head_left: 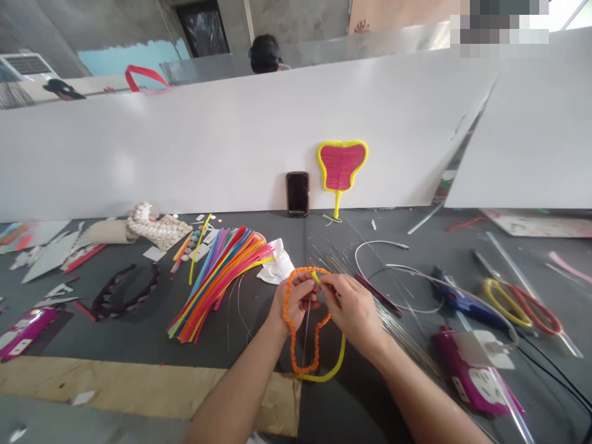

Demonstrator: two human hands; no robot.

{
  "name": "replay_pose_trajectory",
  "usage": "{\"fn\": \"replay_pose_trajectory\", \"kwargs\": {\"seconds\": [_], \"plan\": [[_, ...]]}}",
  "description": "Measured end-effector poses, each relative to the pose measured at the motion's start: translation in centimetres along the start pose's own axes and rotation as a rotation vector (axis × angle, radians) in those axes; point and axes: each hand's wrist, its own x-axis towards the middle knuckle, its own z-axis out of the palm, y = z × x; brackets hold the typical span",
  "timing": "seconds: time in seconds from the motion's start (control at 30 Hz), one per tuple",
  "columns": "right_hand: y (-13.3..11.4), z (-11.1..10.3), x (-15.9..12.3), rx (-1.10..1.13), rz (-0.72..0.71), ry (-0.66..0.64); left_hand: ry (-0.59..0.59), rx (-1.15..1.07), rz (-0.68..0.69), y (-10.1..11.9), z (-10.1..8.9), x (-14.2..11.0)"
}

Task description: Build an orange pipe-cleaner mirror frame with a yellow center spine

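Between my hands is a loop of orange twisted pipe cleaner (293, 357), wide at the top and narrower below. My left hand (296, 302) is closed on its upper part, fingers inside the loop. With thumb and fingertips, my right hand (354, 311) pinches a yellow pipe cleaner (342, 357) at the loop's top edge. That yellow strand runs from the loop's bottom in a curve up behind the right hand; part of it is hidden. A thin wire or thread crosses the inside of the loop.
Left lies a bundle of coloured pipe cleaners (222, 277) by a white cloth (277, 264). Metal wires (398, 333), a glue gun (467, 302), scissors (513, 296) and a purple power strip (476, 376) lie right. A phone (297, 194) and yellow-edged red fan (342, 163) lean against the white partition (208, 148).
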Motion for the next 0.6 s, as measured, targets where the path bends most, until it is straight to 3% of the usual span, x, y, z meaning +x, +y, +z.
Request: {"fn": "replay_pose_trajectory", "kwargs": {"seconds": [0.4,0.53,0.6], "plan": [[-0.2,-0.3,0.2,0.072,-0.001,-0.050,-0.072,-0.108,0.009,0.3,0.0,-0.1],[0.7,-0.3,0.5,0.181,0.203,0.033,-0.060,-0.096,-0.017,0.3,0.1,-0.1],[1.4,0.2,0.4,0.342,0.349,-0.003,-0.062,-0.130,-0.032,0.3,0.2,-0.2]]}}
